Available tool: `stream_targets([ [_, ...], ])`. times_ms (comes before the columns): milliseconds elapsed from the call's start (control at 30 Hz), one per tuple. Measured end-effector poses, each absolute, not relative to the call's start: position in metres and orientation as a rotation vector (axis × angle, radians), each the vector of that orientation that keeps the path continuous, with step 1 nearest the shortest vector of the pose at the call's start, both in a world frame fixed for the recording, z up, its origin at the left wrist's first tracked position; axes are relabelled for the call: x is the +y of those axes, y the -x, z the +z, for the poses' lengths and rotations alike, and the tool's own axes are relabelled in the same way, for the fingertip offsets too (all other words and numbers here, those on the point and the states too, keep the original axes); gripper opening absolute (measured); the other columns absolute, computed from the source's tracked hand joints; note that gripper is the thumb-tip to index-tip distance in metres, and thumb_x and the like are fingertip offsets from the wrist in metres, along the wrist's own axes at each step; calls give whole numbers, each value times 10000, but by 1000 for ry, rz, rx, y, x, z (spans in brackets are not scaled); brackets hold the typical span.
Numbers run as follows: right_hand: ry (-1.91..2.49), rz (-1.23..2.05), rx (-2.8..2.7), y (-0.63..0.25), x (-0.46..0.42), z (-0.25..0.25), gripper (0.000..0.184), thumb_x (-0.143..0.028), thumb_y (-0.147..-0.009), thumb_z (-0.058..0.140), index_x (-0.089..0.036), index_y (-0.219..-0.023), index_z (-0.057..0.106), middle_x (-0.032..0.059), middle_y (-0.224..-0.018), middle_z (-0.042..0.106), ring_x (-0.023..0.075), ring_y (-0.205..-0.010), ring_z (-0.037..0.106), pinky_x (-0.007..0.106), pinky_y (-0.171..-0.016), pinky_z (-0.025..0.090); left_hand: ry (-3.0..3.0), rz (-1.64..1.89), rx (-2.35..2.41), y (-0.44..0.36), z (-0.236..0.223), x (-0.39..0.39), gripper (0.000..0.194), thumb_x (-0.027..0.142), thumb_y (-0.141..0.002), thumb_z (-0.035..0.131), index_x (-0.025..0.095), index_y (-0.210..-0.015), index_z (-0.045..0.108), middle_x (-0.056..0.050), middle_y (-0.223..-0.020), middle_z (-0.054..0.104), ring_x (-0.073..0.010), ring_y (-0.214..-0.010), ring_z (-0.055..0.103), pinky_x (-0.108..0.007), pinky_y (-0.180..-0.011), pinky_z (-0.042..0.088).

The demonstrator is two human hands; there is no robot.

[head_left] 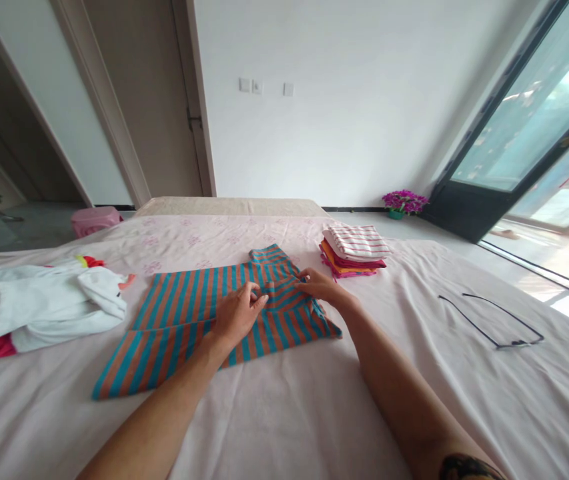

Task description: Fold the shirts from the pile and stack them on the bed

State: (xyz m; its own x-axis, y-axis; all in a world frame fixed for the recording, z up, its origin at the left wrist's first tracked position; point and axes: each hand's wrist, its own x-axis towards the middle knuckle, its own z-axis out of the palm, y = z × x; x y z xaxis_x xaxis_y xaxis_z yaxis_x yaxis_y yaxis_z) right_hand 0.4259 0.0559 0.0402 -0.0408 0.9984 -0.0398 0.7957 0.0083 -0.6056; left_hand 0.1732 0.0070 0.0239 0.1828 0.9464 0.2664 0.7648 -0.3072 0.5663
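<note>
A teal and brown striped shirt [179, 293] lies spread on the bed, its near side folded over in a long strip. A piece that looks like a sleeve is turned inward across its right part. My left hand [237, 312] rests at the middle of the shirt, fingers curled and closed at the inner end of that piece. At the shirt's right end, my right hand [320, 285] pinches the fabric with thumb and fingers. The fingertips partly cover the cloth they hold.
Just beyond my right hand stands a stack of folded clothes [357, 243]. A crumpled white garment [64, 303] lies at the left. Eyeglasses [509, 343] rest on the pale pink bedsheet [304, 413] at the right. Past the bed are a pink stool [95, 220] and purple flowers [404, 201].
</note>
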Motion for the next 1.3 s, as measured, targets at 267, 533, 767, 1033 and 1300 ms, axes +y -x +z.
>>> stream_targets([
  [267,1447,795,-1765,-421,55,36,423,-210,-798,585,-185,-1218,629,-37,-674,636,120,-591,575,211,-571,463,-1920,1069,1621,-177,24,18,340,209,-887,496,223,-1223,547,10,-844,702,-147,-800,663,-254,-731,454],
  [533,1466,771,-1875,-415,58,30,622,-18,-647,431,-238,-1149,725,-6,-1110,731,186,-989,668,265,-861,524,-2070,884,1469,-177,22,21,381,231,-888,540,293,-1258,609,10,-1011,742,-159,-880,687,-249,-745,488],
  [767,1536,424,-1944,-415,61,29,667,-53,-744,446,-269,-1361,576,-5,-1308,642,187,-1147,613,292,-1008,456,-2174,1041,1641,-178,24,26,373,123,-892,486,269,-1181,672,-34,-1159,690,-193,-1059,645,-288,-889,496],
  [1033,1880,72,-2066,-406,43,41,449,-189,-914,424,-288,-1329,561,45,-1284,624,204,-1091,623,281,-885,462,-2272,859,1700,-177,12,27,369,216,-908,557,243,-1274,592,-74,-1191,659,-217,-1082,630,-311,-888,485],
  [1300,2106,-16,-2038,-381,28,38,372,-432,-979,412,-233,-1272,527,102,-1184,642,254,-1080,609,340,-863,428,-2139,729,1706,-161,29,29,251,317,-953,455,227,-1087,647,-68,-1070,711,-189,-1000,651,-265,-807,460],
])
